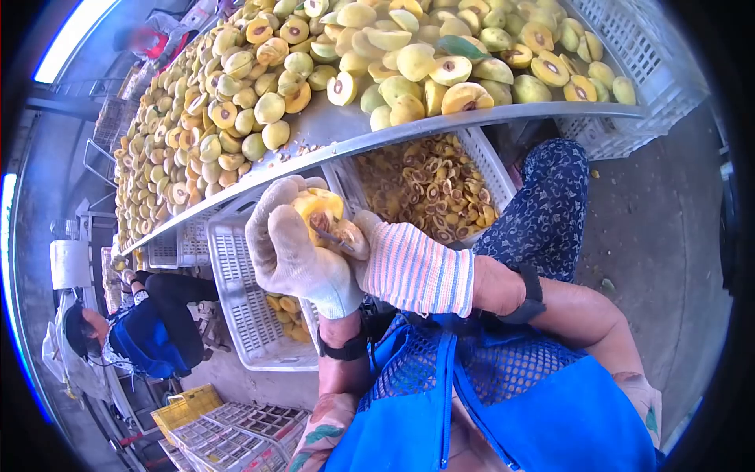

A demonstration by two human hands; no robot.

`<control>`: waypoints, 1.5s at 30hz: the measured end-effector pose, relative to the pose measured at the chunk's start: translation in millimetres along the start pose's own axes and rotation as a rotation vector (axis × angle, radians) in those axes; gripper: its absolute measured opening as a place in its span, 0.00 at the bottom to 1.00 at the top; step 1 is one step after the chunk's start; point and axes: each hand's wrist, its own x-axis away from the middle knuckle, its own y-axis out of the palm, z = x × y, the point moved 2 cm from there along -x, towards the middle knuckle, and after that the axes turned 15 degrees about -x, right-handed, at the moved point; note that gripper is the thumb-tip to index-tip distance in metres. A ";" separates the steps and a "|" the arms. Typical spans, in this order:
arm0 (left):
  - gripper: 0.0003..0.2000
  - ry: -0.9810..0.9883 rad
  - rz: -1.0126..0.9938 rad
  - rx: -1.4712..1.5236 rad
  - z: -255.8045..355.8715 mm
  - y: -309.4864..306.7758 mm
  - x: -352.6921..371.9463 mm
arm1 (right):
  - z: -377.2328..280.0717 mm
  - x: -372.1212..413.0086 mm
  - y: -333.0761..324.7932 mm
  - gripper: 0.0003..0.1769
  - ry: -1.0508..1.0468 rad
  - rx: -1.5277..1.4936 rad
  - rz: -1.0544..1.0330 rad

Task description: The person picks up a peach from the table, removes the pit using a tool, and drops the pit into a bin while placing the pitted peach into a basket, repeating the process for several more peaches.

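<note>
My left hand (295, 252), in a pale work glove, is closed around a yellow peach half (324, 204) with its cut side showing brown flesh at the pit. My right hand (409, 263), in a glove with a striped cuff, grips a small dark metal pitting tool (334, 238). The tool's thin end touches the fruit's centre; its handle is hidden in the fist. Both hands are together just off the metal table's edge (370, 141), above the crates. Halved peaches (228, 118) with brown pits are heaped on the table.
Below the table edge, one white crate (491, 161) holds brown pit pieces (432, 185). Another white crate (252, 354) holds yellow peach pieces (289, 316). Stacked crates (637, 47) stand at right, more crates (228, 436) at lower left. A co-worker (145, 334) sits at left.
</note>
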 end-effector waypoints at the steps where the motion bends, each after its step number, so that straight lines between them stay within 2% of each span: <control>1: 0.14 0.033 -0.004 0.028 -1.4 1.0 -2.0 | -3.6 1.1 -4.0 0.12 -0.083 0.059 0.065; 2: 0.14 0.033 -0.008 0.027 -0.9 1.7 -2.7 | -3.4 2.6 -2.7 0.12 -0.081 0.058 0.069; 4: 0.15 -0.051 0.008 -0.030 -0.6 4.1 -3.9 | 3.2 6.1 -1.1 0.13 0.130 -0.081 0.125; 5: 0.15 -0.050 0.001 -0.028 1.6 6.5 -3.6 | -0.1 6.1 -8.9 0.12 0.103 -0.021 0.026; 6: 0.18 -0.044 0.034 -0.098 4.5 8.9 -2.9 | 0.0 5.0 -11.6 0.12 0.105 -0.017 0.031; 7: 0.22 -0.039 0.070 -0.171 7.1 10.1 -1.6 | -2.1 3.5 -11.8 0.11 0.020 0.042 -0.012; 8: 0.22 -0.037 0.071 -0.169 8.9 11.6 -1.3 | -3.8 2.0 -11.5 0.10 -0.070 0.102 -0.057; 10: 0.22 0.068 0.099 -0.182 14.2 12.3 -1.5 | -3.4 2.3 -7.2 0.09 -0.052 0.039 -0.008; 12: 0.22 0.096 0.086 -0.150 11.1 9.6 -3.9 | -0.2 2.2 -7.6 0.09 0.081 -0.171 0.017; 13: 0.22 0.079 0.079 -0.127 11.0 7.0 -3.7 | 1.0 0.4 -6.4 0.09 0.082 -0.168 0.022; 15: 0.23 0.095 0.056 -0.116 10.5 3.6 -4.5 | -1.0 -1.7 0.0 0.11 -0.053 -0.050 0.015; 18: 0.23 0.098 0.027 -0.178 14.9 7.0 -7.8 | 0.7 -4.1 1.8 0.13 -0.048 -0.090 0.101; 19: 0.23 0.067 0.031 -0.165 12.4 6.3 -8.1 | 0.0 -4.2 2.4 0.12 -0.067 0.050 -0.075; 20: 0.23 0.063 0.034 -0.167 10.8 5.4 -8.6 | 1.0 -3.8 2.3 0.12 -0.066 0.047 -0.079; 23: 0.25 -0.087 -0.138 0.021 0.5 6.0 -10.5 | 1.3 -1.2 5.0 0.08 -0.136 0.087 -0.025; 24: 0.25 -0.084 -0.127 0.027 -0.6 4.4 -10.0 | 3.0 1.2 8.1 0.08 -0.128 -0.003 0.051; 26: 0.15 -0.070 -0.241 0.094 0.9 3.3 -8.1 | 7.7 5.6 6.7 0.10 -0.126 -0.172 0.184; 27: 0.11 -0.066 -0.278 0.088 2.7 2.1 -6.7 | 5.0 8.0 -6.2 0.10 -0.151 -0.195 0.053; 28: 0.07 -0.012 -0.267 0.037 1.8 2.6 -5.1 | 3.3 11.5 -3.6 0.08 0.012 -0.192 0.049; 30: 0.07 -0.120 -0.260 0.021 1.9 3.0 -0.5 | 6.0 12.6 -2.1 0.08 0.161 -0.231 -0.029; 31: 0.08 -0.112 -0.297 0.044 -0.4 0.1 1.0 | 8.3 12.7 -7.3 0.08 0.148 -0.215 -0.038; 33: 0.08 -0.097 -0.448 0.056 4.4 -3.5 -0.2 | 2.0 17.2 -17.9 0.07 -0.147 -0.368 -0.190; 34: 0.08 -0.071 -0.530 0.046 8.5 -3.7 -1.5 | 1.5 19.3 -20.1 0.07 -0.161 -0.359 -0.212; 36: 0.08 -0.142 -0.626 0.073 7.9 -3.6 1.0 | -1.9 26.4 -18.5 0.08 0.033 -0.660 -0.135; 37: 0.08 -0.178 -0.609 0.090 4.4 -4.1 2.4 | -1.5 27.9 -17.6 0.10 0.139 -0.810 -0.091; 38: 0.08 -0.218 -0.597 0.108 1.6 -5.0 3.6 | 0.2 26.6 -17.4 0.10 0.137 -0.811 -0.099; 40: 0.08 -0.293 -0.571 0.224 2.9 -4.8 2.0 | 2.4 21.9 -18.4 0.09 -0.215 -0.410 -0.117; 42: 0.09 -0.373 -0.543 0.343 1.7 -6.6 1.4 | 5.3 19.7 -15.8 0.09 -0.205 -0.497 -0.130; 44: 0.09 -0.251 -0.557 0.196 0.4 -8.4 -1.9 | 8.8 16.4 -14.3 0.10 -0.110 -0.383 -0.281; 45: 0.09 -0.255 -0.556 0.196 -0.6 -7.5 -2.1 | 9.5 18.0 -21.8 0.10 -0.281 -0.329 -0.245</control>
